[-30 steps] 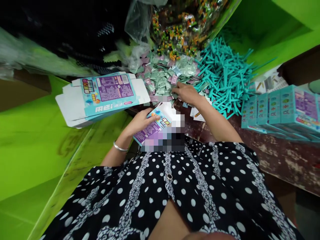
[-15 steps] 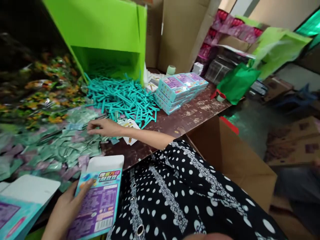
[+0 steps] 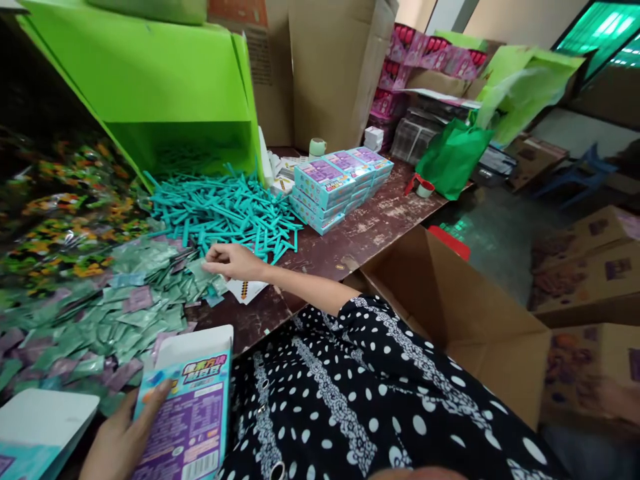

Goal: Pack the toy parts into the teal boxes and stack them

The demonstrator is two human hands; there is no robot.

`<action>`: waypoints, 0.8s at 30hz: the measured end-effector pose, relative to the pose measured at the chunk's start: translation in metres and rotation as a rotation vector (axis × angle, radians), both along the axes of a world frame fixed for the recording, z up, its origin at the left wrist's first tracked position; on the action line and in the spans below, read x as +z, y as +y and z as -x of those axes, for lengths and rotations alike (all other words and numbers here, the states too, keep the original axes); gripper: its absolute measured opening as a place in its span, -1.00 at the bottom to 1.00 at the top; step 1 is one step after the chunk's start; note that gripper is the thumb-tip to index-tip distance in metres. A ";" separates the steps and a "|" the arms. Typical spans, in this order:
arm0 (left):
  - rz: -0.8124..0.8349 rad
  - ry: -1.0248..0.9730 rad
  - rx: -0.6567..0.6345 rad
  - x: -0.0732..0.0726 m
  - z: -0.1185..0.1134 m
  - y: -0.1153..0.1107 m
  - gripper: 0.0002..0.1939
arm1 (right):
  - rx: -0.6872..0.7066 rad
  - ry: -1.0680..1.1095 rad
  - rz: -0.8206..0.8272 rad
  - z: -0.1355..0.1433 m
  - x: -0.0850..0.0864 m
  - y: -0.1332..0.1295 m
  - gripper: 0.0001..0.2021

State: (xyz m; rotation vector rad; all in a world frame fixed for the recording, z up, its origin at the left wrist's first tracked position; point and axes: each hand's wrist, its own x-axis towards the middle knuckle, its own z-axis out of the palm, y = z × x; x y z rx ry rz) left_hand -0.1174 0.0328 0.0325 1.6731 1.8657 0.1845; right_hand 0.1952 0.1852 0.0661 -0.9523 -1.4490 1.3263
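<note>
My left hand holds an upright turquoise and purple carton, thumb across its printed face; the carton's white top flap is raised. My right hand is closed in a pinch at the right edge of a heap of small green and purple sachets. A green sachet shows at its fingertips. White printed cards lie on the table just below this hand. Behind it, turquoise sticks spill from a bright green box. A second open carton stands at lower left.
Stacked turquoise cartons stand on the worn brown table, with a cup behind. Farther right are a red-handled scoop and a green bag. An open cardboard box sits beside the table. Yellow-and-black wrapped items pile up left.
My right hand has moved right, away from the sachet heap toward the cards. My left hand keeps its hold on the carton. The whole view has shifted somewhat.
</note>
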 end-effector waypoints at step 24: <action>-0.170 -0.329 0.071 0.021 -0.047 -0.019 -0.11 | 0.039 -0.309 -0.026 -0.026 0.019 -0.073 -0.87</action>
